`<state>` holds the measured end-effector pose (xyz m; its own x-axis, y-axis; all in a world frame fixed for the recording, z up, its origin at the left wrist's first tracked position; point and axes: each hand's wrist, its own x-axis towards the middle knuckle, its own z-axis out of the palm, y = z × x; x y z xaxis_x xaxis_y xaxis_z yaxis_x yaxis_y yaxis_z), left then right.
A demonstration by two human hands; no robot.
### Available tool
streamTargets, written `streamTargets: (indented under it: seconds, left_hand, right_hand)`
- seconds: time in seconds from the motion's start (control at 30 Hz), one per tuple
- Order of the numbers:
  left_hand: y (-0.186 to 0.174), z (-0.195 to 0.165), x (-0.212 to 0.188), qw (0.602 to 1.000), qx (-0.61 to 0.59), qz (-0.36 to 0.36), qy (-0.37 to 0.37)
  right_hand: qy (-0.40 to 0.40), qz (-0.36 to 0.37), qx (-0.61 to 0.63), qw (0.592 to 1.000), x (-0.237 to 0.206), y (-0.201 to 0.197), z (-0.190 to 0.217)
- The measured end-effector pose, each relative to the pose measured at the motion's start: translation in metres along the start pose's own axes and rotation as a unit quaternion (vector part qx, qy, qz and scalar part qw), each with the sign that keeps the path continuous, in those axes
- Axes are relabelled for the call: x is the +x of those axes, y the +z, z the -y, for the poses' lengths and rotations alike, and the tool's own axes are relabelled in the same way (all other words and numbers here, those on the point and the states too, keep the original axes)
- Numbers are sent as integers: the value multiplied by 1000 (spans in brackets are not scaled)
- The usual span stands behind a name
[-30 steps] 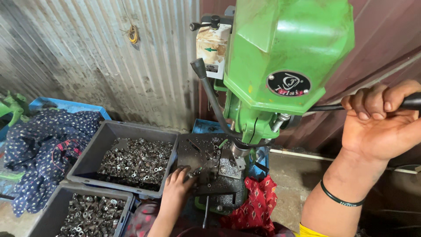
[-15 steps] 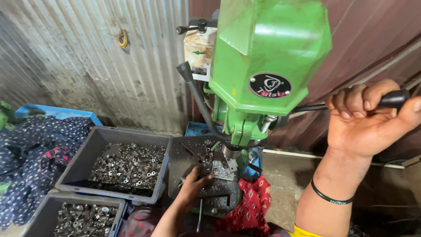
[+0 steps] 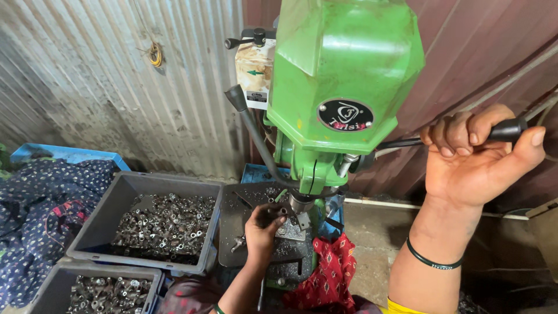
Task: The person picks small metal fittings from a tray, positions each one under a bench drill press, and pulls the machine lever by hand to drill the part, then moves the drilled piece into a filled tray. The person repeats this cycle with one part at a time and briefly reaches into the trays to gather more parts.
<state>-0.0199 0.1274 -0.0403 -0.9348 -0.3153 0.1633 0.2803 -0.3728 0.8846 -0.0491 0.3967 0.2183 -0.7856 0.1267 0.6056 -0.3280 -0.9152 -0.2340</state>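
Under drill chuck: left hand (image 3: 263, 228) pinches small part (image 3: 283, 211) | right hand (image 3: 472, 158) grips feed handle (image 3: 504, 131)

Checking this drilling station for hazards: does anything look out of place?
Yes. The left hand has its fingers right beside the drill chuck, and a loose red cloth lies against the machine's table.

The drill press head (image 3: 343, 70) is glossy green painted metal, smooth; left of it, the wall (image 3: 99, 81) is dull corrugated sheet metal, streaked and rough; below left, the grey bin (image 3: 93, 229) is matt plastic holding shiny small metal parts (image 3: 165, 224); beneath the head, red patterned cloth (image 3: 328, 273); the feed handle's grip (image 3: 507, 129) to its right looks matt black.
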Motion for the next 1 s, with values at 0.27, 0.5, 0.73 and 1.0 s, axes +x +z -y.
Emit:
streamTargets:
  seconds: [0.27, 0.5, 0.73, 1.0]
  left_hand:
    - [-8, -7, -2, 974, 227, -12, -11]
    - [1, -14, -11, 946, 318, -10, 61]
    - [-8, -9, -8, 899, 428, -7, 98]
    - [-11, -9, -1, 900, 407, 19, 157]
  right_hand:
    - [15, -67, 165, 984, 1, 26, -9]
    - [-54, 84, -293, 951, 0, -8, -2]
    - [-78, 73, -261, 959, -78, -42, 5]
    - [-141, 91, -227, 959, -107, -80, -10]
